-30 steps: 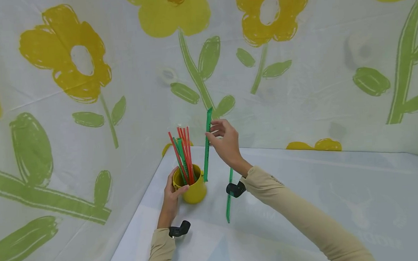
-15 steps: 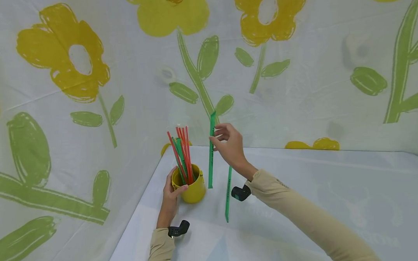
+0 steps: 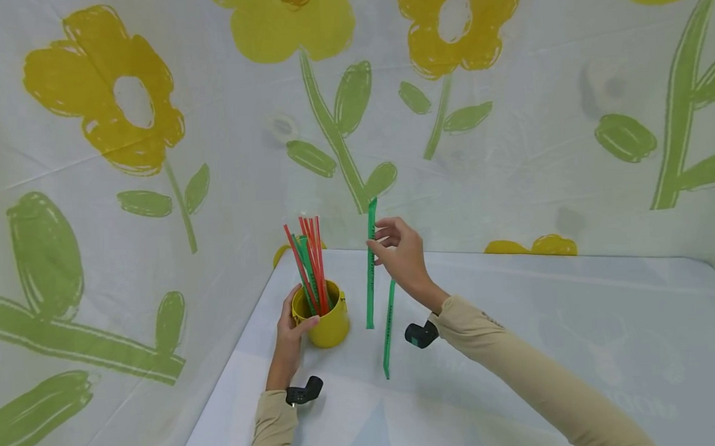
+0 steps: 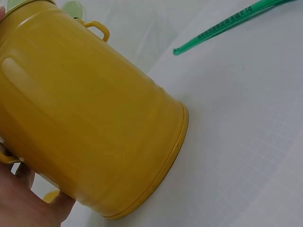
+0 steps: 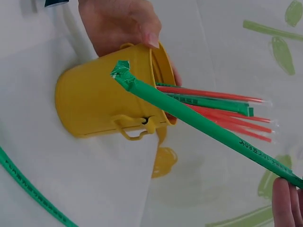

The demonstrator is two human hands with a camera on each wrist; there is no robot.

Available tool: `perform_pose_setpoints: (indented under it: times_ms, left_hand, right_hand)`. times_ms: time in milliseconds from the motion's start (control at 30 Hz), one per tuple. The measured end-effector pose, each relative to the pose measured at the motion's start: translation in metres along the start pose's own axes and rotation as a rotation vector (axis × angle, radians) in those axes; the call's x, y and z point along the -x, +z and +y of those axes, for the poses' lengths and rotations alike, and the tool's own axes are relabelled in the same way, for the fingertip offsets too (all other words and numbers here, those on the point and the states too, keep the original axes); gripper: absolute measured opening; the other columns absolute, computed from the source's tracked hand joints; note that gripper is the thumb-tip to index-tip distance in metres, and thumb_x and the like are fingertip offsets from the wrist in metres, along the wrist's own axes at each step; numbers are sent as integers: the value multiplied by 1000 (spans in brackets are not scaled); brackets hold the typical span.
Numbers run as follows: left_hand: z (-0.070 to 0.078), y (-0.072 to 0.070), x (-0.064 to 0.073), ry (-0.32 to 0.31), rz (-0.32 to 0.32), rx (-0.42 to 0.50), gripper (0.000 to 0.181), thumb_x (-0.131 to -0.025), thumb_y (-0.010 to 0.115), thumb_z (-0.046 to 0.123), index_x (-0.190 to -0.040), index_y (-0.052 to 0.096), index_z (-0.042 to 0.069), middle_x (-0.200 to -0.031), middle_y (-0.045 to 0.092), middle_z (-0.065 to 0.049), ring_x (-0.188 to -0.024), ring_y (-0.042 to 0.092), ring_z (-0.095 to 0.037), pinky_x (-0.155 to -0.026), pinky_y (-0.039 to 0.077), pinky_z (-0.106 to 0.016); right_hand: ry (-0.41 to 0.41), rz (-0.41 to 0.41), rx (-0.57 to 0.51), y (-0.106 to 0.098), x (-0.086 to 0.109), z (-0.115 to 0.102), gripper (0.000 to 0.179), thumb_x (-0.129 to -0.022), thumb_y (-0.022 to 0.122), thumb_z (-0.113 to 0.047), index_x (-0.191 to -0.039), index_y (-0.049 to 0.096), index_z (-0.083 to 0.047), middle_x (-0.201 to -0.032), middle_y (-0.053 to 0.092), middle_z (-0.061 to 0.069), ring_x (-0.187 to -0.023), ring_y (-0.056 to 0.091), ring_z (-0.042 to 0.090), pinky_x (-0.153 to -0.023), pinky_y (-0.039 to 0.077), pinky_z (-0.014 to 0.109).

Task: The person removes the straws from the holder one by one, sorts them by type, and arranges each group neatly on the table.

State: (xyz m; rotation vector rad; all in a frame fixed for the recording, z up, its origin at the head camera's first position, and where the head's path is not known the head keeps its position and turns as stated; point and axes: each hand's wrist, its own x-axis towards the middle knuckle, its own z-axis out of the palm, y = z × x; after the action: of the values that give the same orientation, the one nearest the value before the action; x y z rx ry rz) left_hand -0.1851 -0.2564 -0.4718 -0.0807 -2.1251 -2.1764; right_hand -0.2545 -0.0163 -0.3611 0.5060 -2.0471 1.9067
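My left hand [image 3: 289, 340] grips a small yellow metal bucket [image 3: 331, 329] around its side and rim; it stands upright on the table. Inside it lean several red straws [image 3: 314, 251] in clear wrappers and some green-wrapped straws [image 3: 308, 262]. Right of the bucket, my right hand [image 3: 404, 253] pinches a green-wrapped straw [image 3: 370, 292] between thumb and fingers, near its upper half, and it hangs almost vertical. In the right wrist view this held straw [image 5: 189, 116] crosses in front of the bucket. A second green-wrapped straw [image 3: 389, 335] lies on the table below the right hand.
The white table [image 3: 519, 349] reaches far to the right. A cloth wall [image 3: 221, 122] printed with yellow flowers rises behind and along the left edge. Each wrist wears a black camera [image 3: 305, 390].
My right hand has moved right and slightly down with the green-wrapped straw, away from the bucket. The left hand keeps its grip on the bucket.
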Motion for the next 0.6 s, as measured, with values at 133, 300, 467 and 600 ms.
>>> perform_pose_setpoints:
  times_ms: [133, 300, 467, 600]
  left_hand:
    - [0, 0, -1, 1, -2, -2, 72, -90, 56, 5, -150, 20, 16, -146, 30, -3, -131, 31, -18, -108, 28, -28]
    - [0, 1, -1, 0, 1, 3, 72, -90, 56, 5, -150, 20, 17, -147, 29, -3, -132, 29, -19, -111, 22, -38]
    - [0, 1, 0, 2, 3, 3, 72, -89, 56, 5, -151, 19, 15, -146, 29, -4, -132, 29, -20, -112, 22, -39]
    - [1, 2, 0, 1, 3, 6, 72, -90, 56, 5, -150, 19, 16, -146, 29, -3, -132, 30, -18, -111, 22, -38]
  right_hand:
    - [9, -5, 3, -3, 2, 4, 31, -84, 68, -4, -113, 57, -1, -91, 61, 14, -76, 63, 25, -60, 56, 44]
    - [27, -5, 28, -7, 5, 9, 31, -84, 68, -5, -113, 57, -2, -92, 61, 14, -76, 64, 25, -60, 56, 41]
    - [44, -1, 33, -10, 7, 14, 30, -84, 68, -5, -112, 57, -2, -91, 61, 12, -75, 64, 23, -58, 56, 35]
    - [53, -1, 31, -13, 10, 17, 30, -84, 68, -4, -112, 57, -1, -91, 61, 13, -75, 63, 24, -56, 56, 32]
